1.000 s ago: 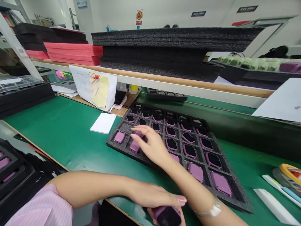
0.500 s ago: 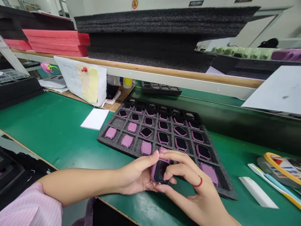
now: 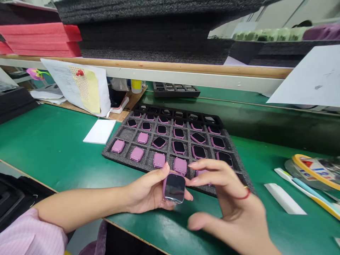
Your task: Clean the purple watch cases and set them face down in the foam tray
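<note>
My left hand holds a purple smartwatch by its edges, its dark screen turned up toward me. To the right, my right hand is apart from the watch, thumb and fingers spread with nothing between them. Behind both hands lies a black foam tray divided into compartments. Most compartments hold a purple watch; some show dark screens, while several in the near row, such as one watch body, show purple backs. My right fingers cover part of the tray's near right side.
A white paper pad lies left of the tray. At right are a white block, a toothbrush and a roll of tape. A shelf with black foam stacks and red foam spans the back.
My right hand has let go of the watch and moved away to the right, its fingers opening. The watch stays in my left hand, its screen now uncovered. The view has tilted down.
</note>
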`<state>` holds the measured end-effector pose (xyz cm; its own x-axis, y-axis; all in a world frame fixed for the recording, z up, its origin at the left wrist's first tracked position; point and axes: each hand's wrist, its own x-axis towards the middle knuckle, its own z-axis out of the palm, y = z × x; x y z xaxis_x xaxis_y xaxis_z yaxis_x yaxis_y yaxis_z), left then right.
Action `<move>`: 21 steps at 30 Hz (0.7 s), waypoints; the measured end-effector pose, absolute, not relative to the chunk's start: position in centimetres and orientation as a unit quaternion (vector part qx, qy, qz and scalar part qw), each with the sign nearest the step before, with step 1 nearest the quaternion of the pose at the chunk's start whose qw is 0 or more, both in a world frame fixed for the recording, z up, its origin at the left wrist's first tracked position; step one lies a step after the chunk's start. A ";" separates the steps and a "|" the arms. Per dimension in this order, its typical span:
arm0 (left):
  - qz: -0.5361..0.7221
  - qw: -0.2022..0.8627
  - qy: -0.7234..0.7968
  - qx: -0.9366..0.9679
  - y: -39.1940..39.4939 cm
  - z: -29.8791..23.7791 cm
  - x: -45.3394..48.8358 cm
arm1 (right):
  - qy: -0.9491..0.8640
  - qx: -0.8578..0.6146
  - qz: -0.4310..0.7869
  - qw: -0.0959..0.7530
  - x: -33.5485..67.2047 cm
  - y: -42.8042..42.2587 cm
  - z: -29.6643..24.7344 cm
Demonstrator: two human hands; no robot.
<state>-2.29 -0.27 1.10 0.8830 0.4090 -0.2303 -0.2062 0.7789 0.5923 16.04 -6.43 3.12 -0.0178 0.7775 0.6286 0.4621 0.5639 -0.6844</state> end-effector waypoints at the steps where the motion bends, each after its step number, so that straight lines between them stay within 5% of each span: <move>1: 0.169 0.925 0.177 0.289 -0.3 1.1 -2.2 | -0.730 -0.438 0.132 0.507 15.7 -6.6 3.2; 5: 0.180 0.926 0.172 0.283 -0.5 1.1 -2.0 | -0.727 -0.456 0.127 0.497 14.7 -6.7 3.2; 14: 0.158 0.933 0.145 0.289 -0.4 1.4 -2.4 | -0.409 -0.470 0.263 0.737 16.6 -5.9 3.4; 21: 0.154 0.938 0.134 0.280 -0.4 1.4 -2.6 | -0.487 -0.535 0.089 0.684 16.0 -7.3 3.9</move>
<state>-2.59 -0.40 1.42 0.9169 0.3634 -0.1648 -0.2139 0.7963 0.5659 16.03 -7.26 3.92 0.5093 0.6434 0.5715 0.4000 0.4110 -0.8192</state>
